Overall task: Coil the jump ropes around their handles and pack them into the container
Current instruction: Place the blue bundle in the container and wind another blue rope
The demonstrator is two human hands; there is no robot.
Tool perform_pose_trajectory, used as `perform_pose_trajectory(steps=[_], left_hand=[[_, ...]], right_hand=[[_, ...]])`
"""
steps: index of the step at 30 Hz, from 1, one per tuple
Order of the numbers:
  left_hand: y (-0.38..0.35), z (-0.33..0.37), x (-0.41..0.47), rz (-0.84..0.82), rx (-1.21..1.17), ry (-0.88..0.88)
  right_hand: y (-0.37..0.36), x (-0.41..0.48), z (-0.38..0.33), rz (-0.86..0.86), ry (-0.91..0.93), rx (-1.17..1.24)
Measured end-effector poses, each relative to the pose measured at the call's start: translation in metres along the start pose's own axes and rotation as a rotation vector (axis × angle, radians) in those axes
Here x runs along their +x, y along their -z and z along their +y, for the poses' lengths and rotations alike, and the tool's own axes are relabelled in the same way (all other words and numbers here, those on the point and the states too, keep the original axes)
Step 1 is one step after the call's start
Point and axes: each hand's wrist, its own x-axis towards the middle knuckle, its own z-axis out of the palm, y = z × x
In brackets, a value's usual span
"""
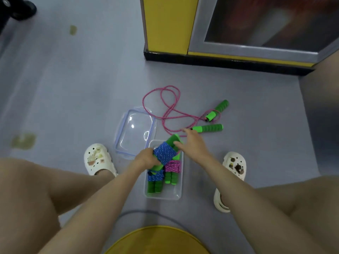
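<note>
A clear plastic container stands on the floor between my feet. Inside lie a blue-coiled jump rope and a pink-coiled jump rope, both with green foam handles. My left hand grips a third bundle, a blue rope wound round green handles, tilted over the container. My right hand reaches over the container's far end, fingers extended, one fingertip touching the bundle's green top. Beyond it a loose pink jump rope sprawls on the floor, its two green handles to the right.
The container's clear lid lies on the floor just left of it. White clogs flank the container on both sides. A yellow-and-black cabinet base stands further back. A yellow round seat is beneath me.
</note>
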Motion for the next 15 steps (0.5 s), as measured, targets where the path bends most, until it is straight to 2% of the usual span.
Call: perform_pose_trajectory(steps=[3,7,12,15], left_hand=[[-0.036,-0.027,0.006,-0.097,-0.436,0.195],[-0.072,-0.038,0.004,-0.107,-0.779,0.376],[-0.084,-0.031,0.009,-0.127,-0.92,0.376],[-0.084,-0.026,0.018,-0.12,-0.803,0.346]], right_hand=[[-0.03,0.003,0.021,-0.147,-0.317,0.287],[-0.073,-0.008,0.043,-0.383,-0.475,0.372],[-0.1,-0.016,0.036,-0.387,-0.58,0.615],[-0.116,-0.013,0.028,-0.377,-0.563,0.658]])
